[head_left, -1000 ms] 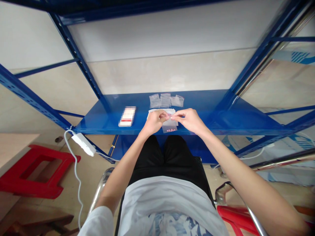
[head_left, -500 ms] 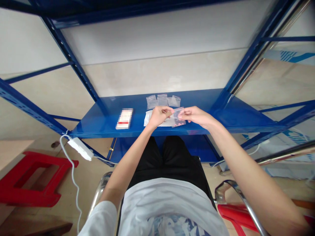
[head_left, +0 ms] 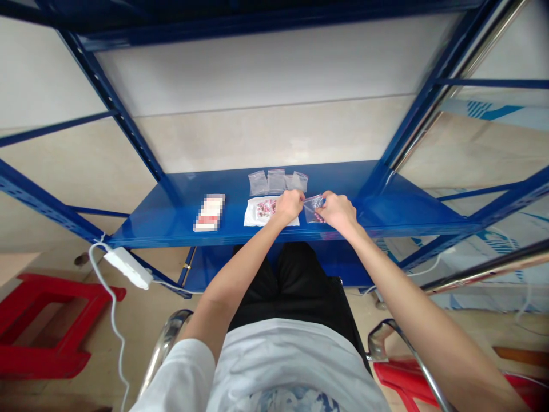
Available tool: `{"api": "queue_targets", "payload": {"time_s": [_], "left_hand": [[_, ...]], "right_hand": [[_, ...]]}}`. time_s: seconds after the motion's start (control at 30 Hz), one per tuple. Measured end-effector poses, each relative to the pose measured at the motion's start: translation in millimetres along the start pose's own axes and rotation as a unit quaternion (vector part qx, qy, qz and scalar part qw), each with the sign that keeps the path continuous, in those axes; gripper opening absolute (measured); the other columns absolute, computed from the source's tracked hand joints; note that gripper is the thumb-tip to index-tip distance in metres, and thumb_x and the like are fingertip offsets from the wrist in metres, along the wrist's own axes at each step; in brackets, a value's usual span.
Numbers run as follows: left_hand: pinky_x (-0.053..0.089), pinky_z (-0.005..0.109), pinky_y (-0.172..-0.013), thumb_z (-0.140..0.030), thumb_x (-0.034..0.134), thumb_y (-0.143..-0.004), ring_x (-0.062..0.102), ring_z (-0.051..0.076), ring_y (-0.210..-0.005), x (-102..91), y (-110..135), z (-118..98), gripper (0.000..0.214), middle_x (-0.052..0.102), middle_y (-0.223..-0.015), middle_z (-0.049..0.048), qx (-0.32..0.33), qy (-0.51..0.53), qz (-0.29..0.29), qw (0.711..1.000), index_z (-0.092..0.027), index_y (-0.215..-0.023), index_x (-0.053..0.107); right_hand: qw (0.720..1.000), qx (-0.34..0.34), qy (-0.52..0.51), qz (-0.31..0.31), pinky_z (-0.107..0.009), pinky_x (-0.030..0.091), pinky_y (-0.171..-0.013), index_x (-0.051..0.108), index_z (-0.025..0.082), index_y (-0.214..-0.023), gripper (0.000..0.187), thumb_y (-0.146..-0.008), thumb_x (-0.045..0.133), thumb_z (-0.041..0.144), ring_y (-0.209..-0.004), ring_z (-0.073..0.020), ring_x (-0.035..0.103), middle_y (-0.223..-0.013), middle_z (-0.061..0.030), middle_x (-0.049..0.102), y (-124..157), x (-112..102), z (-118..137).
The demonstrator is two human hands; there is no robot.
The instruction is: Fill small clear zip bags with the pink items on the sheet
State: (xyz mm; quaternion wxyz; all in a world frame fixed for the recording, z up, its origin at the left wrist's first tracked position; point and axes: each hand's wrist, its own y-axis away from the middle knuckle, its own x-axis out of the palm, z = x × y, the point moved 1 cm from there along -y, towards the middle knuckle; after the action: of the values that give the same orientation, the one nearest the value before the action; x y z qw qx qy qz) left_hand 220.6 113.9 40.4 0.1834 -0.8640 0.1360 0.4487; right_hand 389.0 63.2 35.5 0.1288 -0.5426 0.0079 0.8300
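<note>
My left hand (head_left: 289, 205) and my right hand (head_left: 338, 210) both pinch the top edge of a small clear plastic bag (head_left: 314, 207) holding a few small pink pieces. They hold it just above the blue metal shelf (head_left: 377, 200). To the left of my left hand lies a white sheet (head_left: 259, 210) with a scatter of small pink and red pieces on it. Three empty small clear bags (head_left: 277, 181) lie in a row behind it.
A small blurred box (head_left: 209, 212) lies on the shelf to the left. A white power strip (head_left: 127, 268) with its cable hangs at the shelf's left corner. A red stool (head_left: 47, 320) stands on the floor at left. Chrome chair arms (head_left: 403, 349) flank my lap.
Both hands moved forward and lowered with the small bag, from in front of the shelf edge to over the shelf, right of the white sheet. The sheet with pink pieces is now uncovered.
</note>
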Motion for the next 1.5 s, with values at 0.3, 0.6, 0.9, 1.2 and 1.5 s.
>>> {"api": "queue_targets", "payload": {"time_s": [0.3, 0.6, 0.9, 1.2, 1.5], "left_hand": [[0.056, 0.044, -0.103, -0.016, 0.059, -0.099, 0.073, 0.035, -0.122, -6.2, -6, 2, 0.035, 0.074, -0.135, 0.0206, -0.015, -0.036, -0.025, 0.999, -0.018, -0.127, 0.080], [0.054, 0.045, -0.105, -0.022, 0.063, -0.102, 0.063, 0.039, -0.138, -14.4, -60, 7, 0.031, 0.066, -0.144, 0.0268, -0.110, -0.067, -0.056, 0.990, -0.012, -0.129, 0.075], [0.054, 0.045, -0.101, -0.016, 0.067, -0.098, 0.067, 0.039, -0.132, -8.9, -65, -1, 0.023, 0.075, -0.128, 0.0257, -0.090, -0.037, -0.078, 0.992, -0.012, -0.117, 0.079], [0.056, 0.031, -0.089, -0.009, 0.067, -0.093, 0.075, 0.020, -0.089, -33.4, 7, -6, 0.010, 0.078, -0.090, 0.0078, 0.044, 0.269, -0.139, 0.952, -0.017, -0.088, 0.070], [0.057, 0.028, -0.078, -0.011, 0.062, -0.094, 0.070, 0.015, -0.079, -34.2, 120, 11, 0.031, 0.073, -0.097, 0.0037, -0.039, 0.327, -0.258, 0.908, -0.021, -0.123, 0.067]], "right_hand": [[0.999, 0.027, 0.018, -0.018, -0.044, 0.058, -0.098, 0.078, 0.016, -0.128, 0.047, -0.097, 0.072, 0.051, -0.119, -0.0374, 0.075, -0.122, -0.0226, 0.079, -30, -2, -5], [0.999, 0.018, -0.034, 0.030, -0.039, 0.058, -0.098, 0.083, 0.014, -0.113, 0.034, -0.088, 0.084, 0.038, -0.115, -0.0343, 0.076, -0.118, -0.0195, 0.081, -111, 18, 15], [0.997, 0.027, -0.075, 0.005, -0.042, 0.056, -0.103, 0.080, 0.018, -0.112, 0.025, -0.087, 0.080, 0.025, -0.122, -0.0354, 0.072, -0.124, -0.0167, 0.079, -108, 25, 24], [0.906, -0.089, -0.412, -0.050, -0.033, 0.061, -0.070, 0.062, 0.022, -0.140, 0.065, -0.084, 0.084, 0.047, -0.097, -0.0263, 0.075, -0.132, -0.0156, 0.073, -52, -26, 17], [0.875, -0.195, -0.434, 0.087, -0.029, 0.054, -0.051, 0.065, 0.023, -0.095, 0.052, -0.067, 0.097, 0.052, -0.059, -0.0183, 0.068, -0.081, -0.0025, 0.072, 9, -36, 69]]}}
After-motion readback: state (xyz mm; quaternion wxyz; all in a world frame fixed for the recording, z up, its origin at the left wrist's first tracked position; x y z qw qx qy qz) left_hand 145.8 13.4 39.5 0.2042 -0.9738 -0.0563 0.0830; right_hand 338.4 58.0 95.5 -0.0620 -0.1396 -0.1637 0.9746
